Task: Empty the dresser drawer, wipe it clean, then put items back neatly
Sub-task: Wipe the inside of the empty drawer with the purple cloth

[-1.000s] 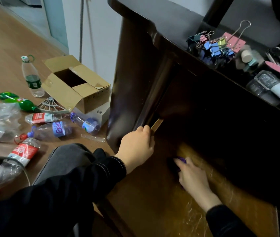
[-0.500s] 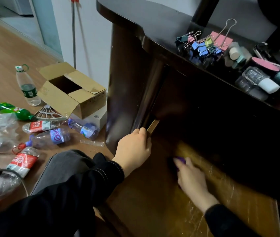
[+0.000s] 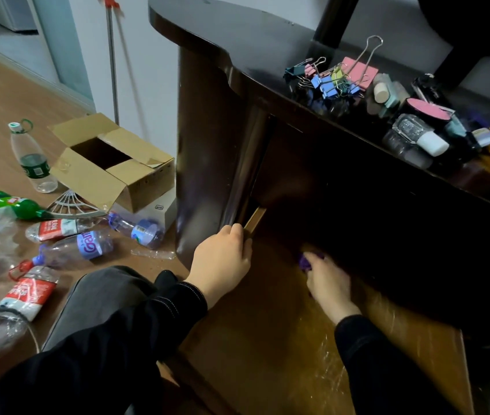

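The dark dresser's drawer [image 3: 267,339] is pulled out, its brown bottom bare and glossy. My left hand [image 3: 222,259] grips the drawer's left side wall near its back corner. My right hand [image 3: 327,283] is inside the drawer and holds a small purple cloth [image 3: 305,261] against the bottom, close to the shadowed back. On the dresser top [image 3: 237,34] lie the taken-out items: a heap of coloured binder clips [image 3: 333,79], small jars and bottles [image 3: 411,136], a pink-lidded pot [image 3: 426,107].
Left of the dresser, on the wooden floor, sit an open cardboard box [image 3: 112,163] on a white box, several plastic bottles [image 3: 73,247], a green bottle [image 3: 10,203] and a plastic bag. A mop handle [image 3: 112,55] leans on the wall. My knee [image 3: 100,295] is beside the drawer.
My right hand with the purple cloth has slid a little toward the drawer's back. My left hand keeps its grip on the side wall. The camera view shifted slightly.
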A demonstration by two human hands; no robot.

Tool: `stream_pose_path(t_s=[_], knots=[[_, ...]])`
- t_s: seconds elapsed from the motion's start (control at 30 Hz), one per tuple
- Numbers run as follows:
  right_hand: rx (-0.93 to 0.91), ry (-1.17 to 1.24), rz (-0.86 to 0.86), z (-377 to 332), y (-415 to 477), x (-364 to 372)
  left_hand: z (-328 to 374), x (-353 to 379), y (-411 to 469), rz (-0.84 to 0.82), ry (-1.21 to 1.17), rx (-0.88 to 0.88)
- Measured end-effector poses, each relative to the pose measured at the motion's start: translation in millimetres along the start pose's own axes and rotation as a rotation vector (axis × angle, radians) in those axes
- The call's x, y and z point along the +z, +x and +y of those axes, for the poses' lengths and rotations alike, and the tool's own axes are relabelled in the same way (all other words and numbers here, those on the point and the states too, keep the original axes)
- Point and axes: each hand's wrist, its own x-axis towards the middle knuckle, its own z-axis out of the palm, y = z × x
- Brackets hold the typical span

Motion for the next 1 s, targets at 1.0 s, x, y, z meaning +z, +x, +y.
stream_pose_path(t_s=[1.0], knots=[[-0.068,0.007,0.021,13,-27,2,5,-3,-2,0.060,0.219,0.381]])
